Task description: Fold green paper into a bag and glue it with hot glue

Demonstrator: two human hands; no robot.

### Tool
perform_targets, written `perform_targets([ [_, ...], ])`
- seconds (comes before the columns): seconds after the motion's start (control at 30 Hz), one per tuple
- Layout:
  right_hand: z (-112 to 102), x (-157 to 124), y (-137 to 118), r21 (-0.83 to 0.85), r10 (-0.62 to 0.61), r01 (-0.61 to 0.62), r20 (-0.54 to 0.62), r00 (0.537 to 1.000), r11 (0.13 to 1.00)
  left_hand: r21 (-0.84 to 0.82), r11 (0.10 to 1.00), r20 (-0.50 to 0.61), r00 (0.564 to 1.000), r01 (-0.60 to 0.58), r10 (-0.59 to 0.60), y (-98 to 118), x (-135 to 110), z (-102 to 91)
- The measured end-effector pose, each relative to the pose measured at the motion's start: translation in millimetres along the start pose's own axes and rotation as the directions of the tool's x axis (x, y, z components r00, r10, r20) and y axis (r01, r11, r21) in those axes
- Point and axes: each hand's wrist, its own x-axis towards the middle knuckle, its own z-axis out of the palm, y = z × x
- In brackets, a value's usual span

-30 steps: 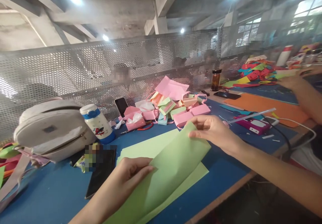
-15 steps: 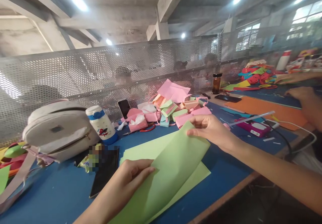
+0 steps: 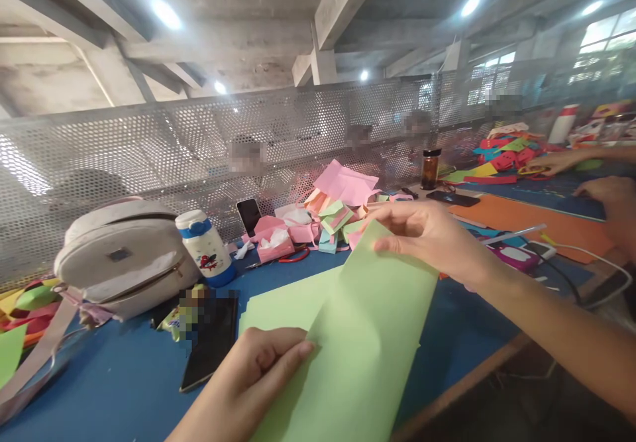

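A light green paper sheet (image 3: pixel 368 349) is lifted off the blue table (image 3: pixel 109 389), tilted up toward me. My right hand (image 3: pixel 432 240) pinches its far top corner. My left hand (image 3: pixel 263 369) pinches its near left edge with thumb and fingers closed. A second green sheet (image 3: pixel 283 303) lies flat on the table beneath and behind it.
A grey bag (image 3: pixel 119 256), a white and blue bottle (image 3: pixel 206 246), a dark phone (image 3: pixel 211 342) and a pile of pink and green folded paper pieces (image 3: pixel 332 213) sit along a perforated metal screen (image 3: pixel 149 150). Another person's hands (image 3: pixel 606 193) work over orange paper (image 3: pixel 521 217) at right.
Both hands have raised the green sheet off the table; my right hand moved up and right, so the sheet now stands steeper and nearer the camera.
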Motion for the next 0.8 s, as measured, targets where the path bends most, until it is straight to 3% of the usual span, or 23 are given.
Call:
perform_targets([
  [0.07, -2, 6, 2, 0.033, 0.017, -0.018, 0.023, 1.0, 0.999, -0.096, 0.992, -0.032, 0.996, 0.077, -0.081, -8, 6, 1.4],
  [0.17, 4, 13, 22, 0.178, 0.075, -0.085, 0.059, 0.995, 0.98, -0.25, 0.963, -0.167, 0.975, 0.105, -0.15, -28, 19, 6.3],
  [0.27, 23, 16, 50, 0.302, 0.142, -0.184, 0.154, 0.978, 0.935, -0.345, 0.936, -0.295, 0.939, 0.067, -0.176, -48, 31, 17.2],
  [0.37, 50, 17, 78, 0.293, 0.228, -0.299, 0.254, 0.94, 0.908, -0.399, 0.916, -0.335, 0.926, 0.029, -0.175, -59, 40, 31.9],
  [0.5, 75, 20, 109, 0.301, 0.248, -0.3, 0.198, 0.948, 0.905, -0.45, 0.893, -0.314, 0.934, 0.012, -0.17, -71, 50, 48.2],
  [0.57, 79, 20, 121, 0.277, 0.277, -0.33, 0.213, 0.937, 0.902, -0.506, 0.862, -0.251, 0.95, 0.034, -0.185, -78, 52, 51.9],
  [0.67, 80, 14, 129, 0.231, 0.342, -0.412, 0.291, 0.894, 0.881, -0.572, 0.818, -0.174, 0.965, 0.063, -0.196, -88, 54, 48.5],
  [0.8, 83, 5, 128, 0.184, 0.402, -0.5, 0.396, 0.826, 0.846, -0.572, 0.819, -0.159, 0.971, 0.056, -0.177, -94, 57, 33.2],
])
